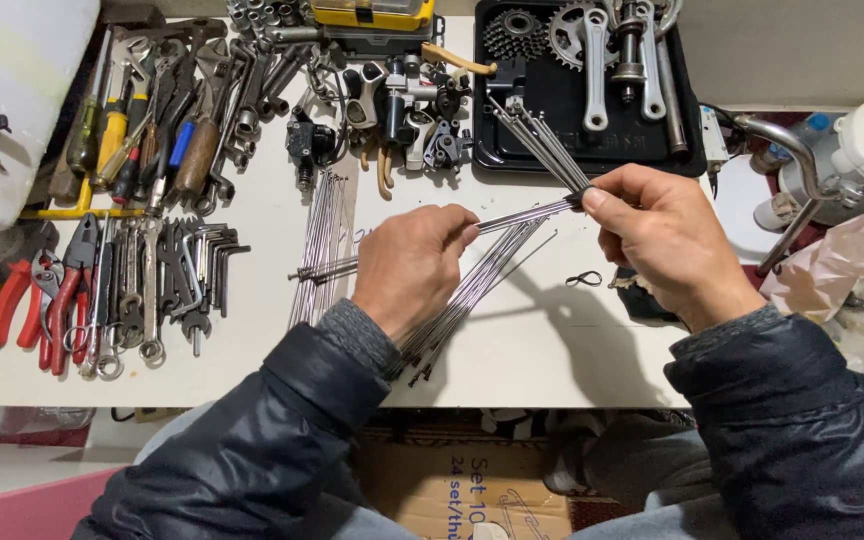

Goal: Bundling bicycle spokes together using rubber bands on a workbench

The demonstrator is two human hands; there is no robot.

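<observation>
My right hand (667, 240) pinches a bundle of thin metal spokes (542, 145) at their crossing point, and the spokes fan out toward the black tray. My left hand (412, 265) grips a few spokes (522, 215) that run across to my right hand, above the white table (552, 350). More spokes (462, 300) slant down under my left wrist. A separate pile of spokes (317, 245) lies on the table just left of my left hand.
A black tray (692, 150) at the back right holds cranks, a chainring and a sprocket. Brake parts (402, 115) lie in the back middle. Wrenches, screwdrivers, hex keys and red-handled pliers (62, 295) cover the left side. A small rubber band (582, 279) lies near my right hand.
</observation>
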